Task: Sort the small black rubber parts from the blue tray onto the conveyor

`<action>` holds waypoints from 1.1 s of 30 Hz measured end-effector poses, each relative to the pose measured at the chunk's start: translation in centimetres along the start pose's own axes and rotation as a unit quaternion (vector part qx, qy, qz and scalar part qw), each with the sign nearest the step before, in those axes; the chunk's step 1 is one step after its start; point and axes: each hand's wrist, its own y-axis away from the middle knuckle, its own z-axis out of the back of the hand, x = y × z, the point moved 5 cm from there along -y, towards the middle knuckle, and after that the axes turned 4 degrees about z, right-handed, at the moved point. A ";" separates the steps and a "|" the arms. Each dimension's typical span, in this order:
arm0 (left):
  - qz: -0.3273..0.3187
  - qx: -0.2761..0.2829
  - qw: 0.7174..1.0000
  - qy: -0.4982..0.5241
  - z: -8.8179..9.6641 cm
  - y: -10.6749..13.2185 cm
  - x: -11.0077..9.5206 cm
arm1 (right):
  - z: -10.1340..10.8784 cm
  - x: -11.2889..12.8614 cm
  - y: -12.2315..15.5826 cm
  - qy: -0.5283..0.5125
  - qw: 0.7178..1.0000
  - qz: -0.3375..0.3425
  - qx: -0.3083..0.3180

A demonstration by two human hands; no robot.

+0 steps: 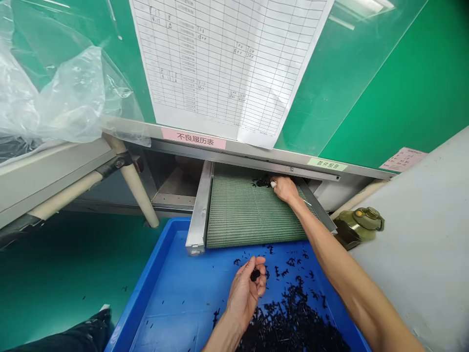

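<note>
Left hand (242,293), palm up, grip curled around a small clump of black rod-like pieces (255,275), above the blue plastic tray (146,274). Right hand (285,189), palm down, grip closure indeterminate, lies beside a black cluster (261,183) on the green mesh mat (252,210).

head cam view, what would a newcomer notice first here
The bright blue plastic tray at the bottom, heaped with small black pieces, catches the eye first. Above it lies a green mesh belt, the right hand on its far end; the left hand holds black pieces over the tray. A gridded paper sheet hangs at the top.
</note>
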 end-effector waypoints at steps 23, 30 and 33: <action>-0.099 0.117 0.986 -0.068 -2.1 1.9 -3.0 | -1.0 8.7 20.6 -0.376 0.919 0.110 -0.046; -0.104 0.118 0.981 -0.116 -2.4 2.1 -3.3 | -0.1 9.0 21.3 -0.345 0.921 0.179 -0.003; -0.084 0.125 0.977 -0.150 -2.4 2.1 -3.1 | -0.4 8.5 21.3 -0.331 0.932 0.146 -0.020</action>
